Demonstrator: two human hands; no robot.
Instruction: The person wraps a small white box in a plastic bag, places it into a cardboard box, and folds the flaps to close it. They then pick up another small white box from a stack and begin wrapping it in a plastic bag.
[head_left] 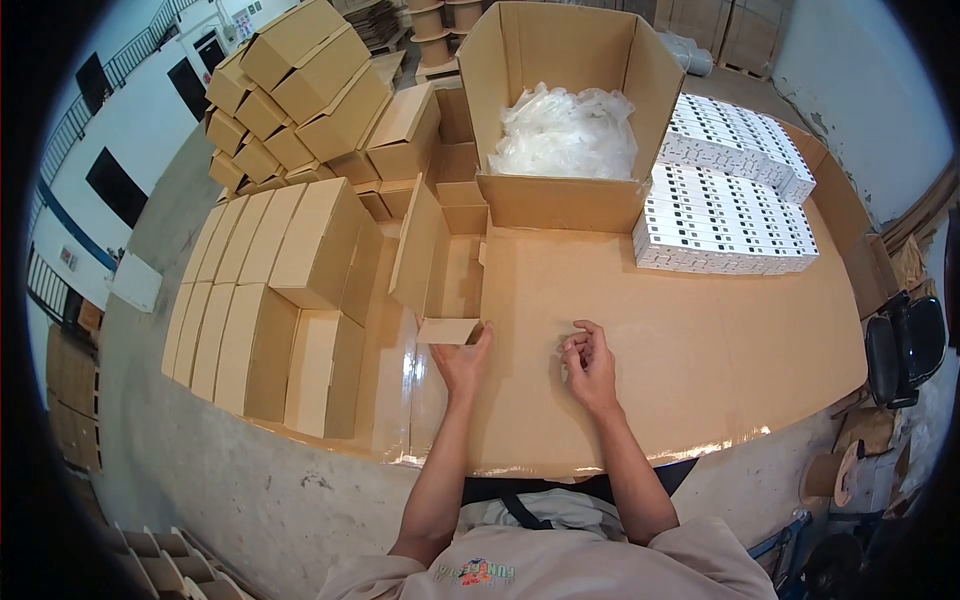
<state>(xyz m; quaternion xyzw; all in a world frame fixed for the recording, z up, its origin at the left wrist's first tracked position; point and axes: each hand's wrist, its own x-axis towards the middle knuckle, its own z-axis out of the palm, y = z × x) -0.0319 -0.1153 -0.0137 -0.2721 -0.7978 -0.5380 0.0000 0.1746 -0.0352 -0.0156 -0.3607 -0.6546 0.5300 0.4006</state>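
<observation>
An open brown carton (462, 275) with its lid raised on the left lies on the cardboard-covered table (700, 340). My left hand (462, 362) grips this carton's near end flap, thumb on the right side; some fingers are hidden under the flap. To the right, my right hand (589, 362) hovers over the table with its fingers curled, touching no box. Whether it holds something small I cannot make out. Behind the carton and to the right stands a large open box (560, 205) filled with clear plastic bags (565, 130).
Several brown cartons (235, 330) stand in rows at the left, and more (290, 90) are piled behind them. White printed boxes (725, 225) are stacked in rows at the back right. A black chair (905, 345) stands beyond the table's right edge.
</observation>
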